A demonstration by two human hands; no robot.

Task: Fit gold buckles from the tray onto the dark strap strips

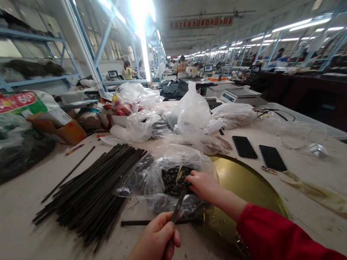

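My left hand [164, 237] is closed around a narrow dark strip [179, 204], which slants up and away over a clear plastic bag [155, 181]. Small dark pieces [171, 182] fill the open bag. At the bag's right side my right hand [202, 185] has its fingers pinched together over the pieces, close to the strip's far end. What those fingertips hold is hidden. A fanned pile of similar dark strips [94, 191] lies left of the bag. Another strip [135, 222] rests flat in front of it.
A round gold tray [247, 180] sits under my right forearm, with small metal bits near its front. Two black phones [244, 147] lie beyond it. White plastic bags [190, 109], a scale [240, 95] and an orange box [64, 129] stand toward the back.
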